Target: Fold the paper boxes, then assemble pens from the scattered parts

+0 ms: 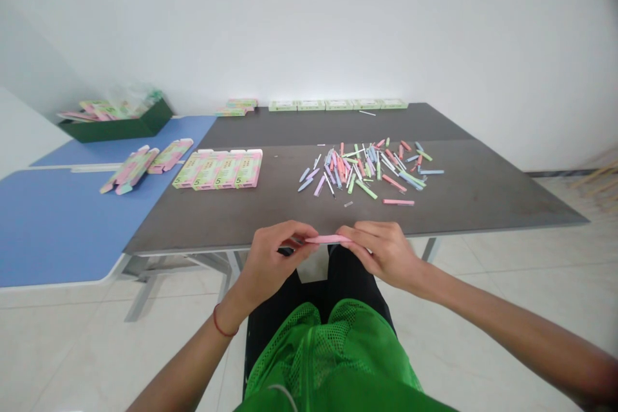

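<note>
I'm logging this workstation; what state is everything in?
Pink pen: held roughly level
Left hand: closed on it
Right hand: closed on it
Pens and parts: loose, scattered
Green bin: open, filled
Numbered boxes: side by side
Rear green boxes: lined up
Left boxes: lying askew

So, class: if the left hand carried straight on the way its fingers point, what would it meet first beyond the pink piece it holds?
The left hand would probably meet the right hand, at the other end of the pink piece, though depth is hard to judge.
</note>
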The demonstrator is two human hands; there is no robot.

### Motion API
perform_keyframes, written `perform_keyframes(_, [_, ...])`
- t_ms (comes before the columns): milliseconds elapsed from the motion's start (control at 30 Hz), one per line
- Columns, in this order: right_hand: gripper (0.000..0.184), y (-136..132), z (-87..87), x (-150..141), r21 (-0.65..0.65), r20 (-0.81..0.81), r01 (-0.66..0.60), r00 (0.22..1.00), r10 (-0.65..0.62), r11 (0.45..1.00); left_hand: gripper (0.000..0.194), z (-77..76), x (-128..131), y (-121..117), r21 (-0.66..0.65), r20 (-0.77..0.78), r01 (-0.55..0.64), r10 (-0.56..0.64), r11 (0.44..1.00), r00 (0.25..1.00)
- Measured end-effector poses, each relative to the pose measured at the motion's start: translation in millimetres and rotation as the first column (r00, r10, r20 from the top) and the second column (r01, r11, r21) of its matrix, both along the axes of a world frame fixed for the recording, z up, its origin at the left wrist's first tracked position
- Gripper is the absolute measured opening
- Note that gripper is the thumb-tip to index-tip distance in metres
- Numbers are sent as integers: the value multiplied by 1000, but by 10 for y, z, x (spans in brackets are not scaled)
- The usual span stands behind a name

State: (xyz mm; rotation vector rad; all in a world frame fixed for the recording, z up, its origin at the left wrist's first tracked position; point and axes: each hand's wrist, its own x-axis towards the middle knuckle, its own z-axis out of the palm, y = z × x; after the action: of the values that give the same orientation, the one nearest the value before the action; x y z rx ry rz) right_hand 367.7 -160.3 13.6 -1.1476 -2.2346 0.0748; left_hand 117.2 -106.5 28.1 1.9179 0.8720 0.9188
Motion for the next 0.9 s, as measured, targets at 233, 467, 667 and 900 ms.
perform_keyframes(233, [24,5,-11,-1,1,-14,-8,1000,8,1000,21,3,3,8,78,-119,26,-16,997,993])
perform_keyframes(467, [22,0,-15,-5,33,-30,-9,999,10,999,23,-6,12,-21,158,-130,13,7,987,991])
perform_keyframes(667, [21,3,-5,3,30,-25,-33,999,34,999,8,-75,-7,-9,230,0,-31,32,973,1000])
perform_keyframes(900, [23,-10,43,-26,32,12,-24,1000,23,999,20,-50,-38,-17,53,-22,19,-18,998,1000])
